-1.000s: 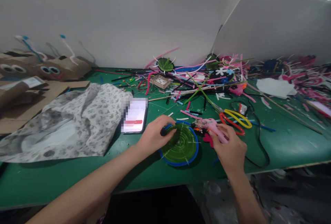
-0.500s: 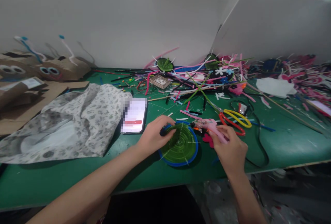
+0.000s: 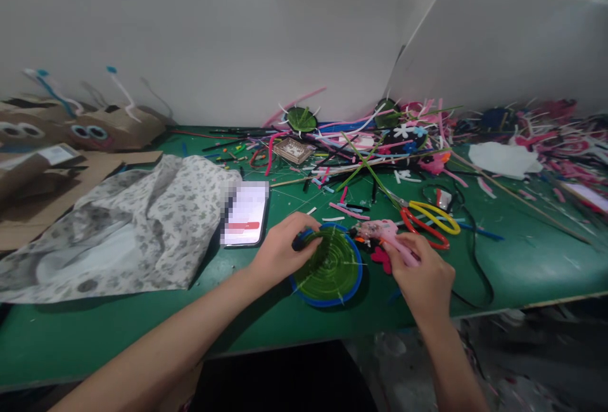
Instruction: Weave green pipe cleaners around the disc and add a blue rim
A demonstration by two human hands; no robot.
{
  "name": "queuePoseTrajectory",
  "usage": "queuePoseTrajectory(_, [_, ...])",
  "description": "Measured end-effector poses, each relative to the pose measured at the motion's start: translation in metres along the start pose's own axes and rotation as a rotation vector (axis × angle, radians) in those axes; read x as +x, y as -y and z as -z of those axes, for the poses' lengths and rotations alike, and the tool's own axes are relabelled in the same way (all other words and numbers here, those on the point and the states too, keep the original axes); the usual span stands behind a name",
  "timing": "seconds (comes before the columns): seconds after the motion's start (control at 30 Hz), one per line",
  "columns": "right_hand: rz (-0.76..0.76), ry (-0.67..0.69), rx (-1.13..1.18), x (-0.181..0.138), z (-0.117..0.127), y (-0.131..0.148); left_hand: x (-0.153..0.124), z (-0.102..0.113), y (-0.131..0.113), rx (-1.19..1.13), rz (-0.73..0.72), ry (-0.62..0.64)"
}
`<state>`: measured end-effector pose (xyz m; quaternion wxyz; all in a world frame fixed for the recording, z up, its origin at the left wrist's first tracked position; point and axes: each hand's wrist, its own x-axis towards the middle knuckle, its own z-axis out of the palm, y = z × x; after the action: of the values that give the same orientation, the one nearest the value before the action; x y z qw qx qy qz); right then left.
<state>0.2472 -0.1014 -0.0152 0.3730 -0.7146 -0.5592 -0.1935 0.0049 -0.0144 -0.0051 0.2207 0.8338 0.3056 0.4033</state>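
My left hand (image 3: 284, 248) pinches the upper left rim of a round green disc (image 3: 327, 272) coiled from fuzzy pipe cleaner, edged in blue, with thin pale strands crossing it. The disc rests near the table's front edge. In my right hand (image 3: 425, 269) is a pink glue gun (image 3: 387, 232), its fingers wrapped round the handle. The dark tip points left, just beside the disc's upper right rim; whether it touches cannot be made out. Below the glue gun lies a magenta flower shape (image 3: 381, 260), partly hidden by it.
Scissors (image 3: 434, 217) with yellow and red handles lie behind my right hand, near a black cord (image 3: 476, 253). Pipe cleaners (image 3: 354, 155) pile up at the back. Left of my hands are a phone (image 3: 246, 214), patterned cloth (image 3: 156, 222) and cardboard figures (image 3: 102, 130).
Both hands, the disc and the glue gun hold nearly the same positions. The whole view has shifted very slightly.
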Motion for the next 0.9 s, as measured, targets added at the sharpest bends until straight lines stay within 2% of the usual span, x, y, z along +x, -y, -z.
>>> queuePoseTrajectory(0.5, [0.006, -0.005, 0.001, -0.002, 0.002, 0.001, -0.001, 0.000, 0.000, -0.003, 0.002, -0.005])
queuePoseTrajectory(0.73, [0.099, 0.007, 0.009, 0.000, -0.004, -0.003, -0.001, 0.001, 0.000, 0.009, -0.011, 0.004])
queuePoseTrajectory(0.9, [0.196, 0.017, 0.192, 0.013, 0.002, 0.009, -0.001, 0.001, -0.001, 0.002, -0.012, 0.009])
